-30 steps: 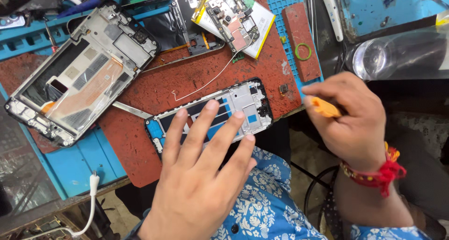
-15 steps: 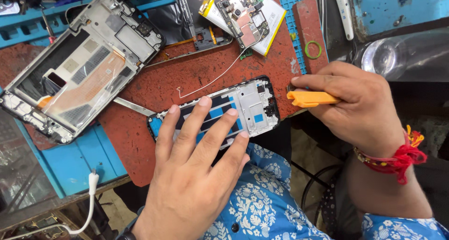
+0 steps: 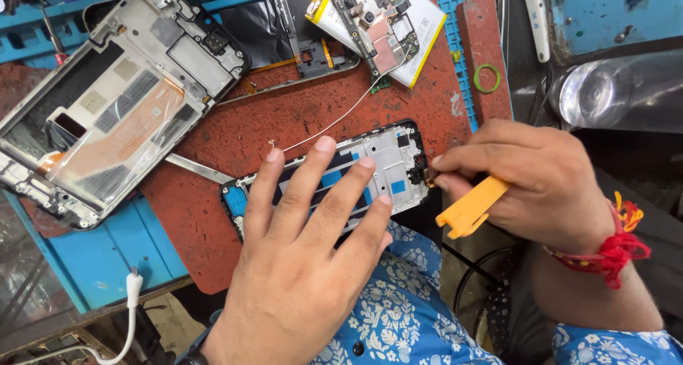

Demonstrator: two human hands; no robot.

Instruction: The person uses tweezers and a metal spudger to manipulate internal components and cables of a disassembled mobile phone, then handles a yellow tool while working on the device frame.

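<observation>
A black phone frame (image 3: 390, 160) with white and blue inner parts lies at the near edge of a red-brown mat (image 3: 284, 119). My left hand (image 3: 306, 255) presses flat on it, fingers spread over its middle. My right hand (image 3: 530, 183) grips an orange plastic pry tool (image 3: 469, 208), whose tip meets the frame's right end; the tip itself is hidden by my fingers. A thin white wire (image 3: 334, 119) runs from the mat up to a circuit board.
A larger opened phone chassis (image 3: 114, 102) lies at the left on a blue grid mat (image 3: 114, 255). A circuit board on a battery (image 3: 380, 20) sits at the top, metal tweezers (image 3: 199, 168) beside the frame, a green ring (image 3: 487, 78) at right, a white cable plug (image 3: 133, 287) below.
My right hand has turned the orange tool so its handle points down and toward me, with its tip at the frame's right end. The left hand stays pressed on the frame.
</observation>
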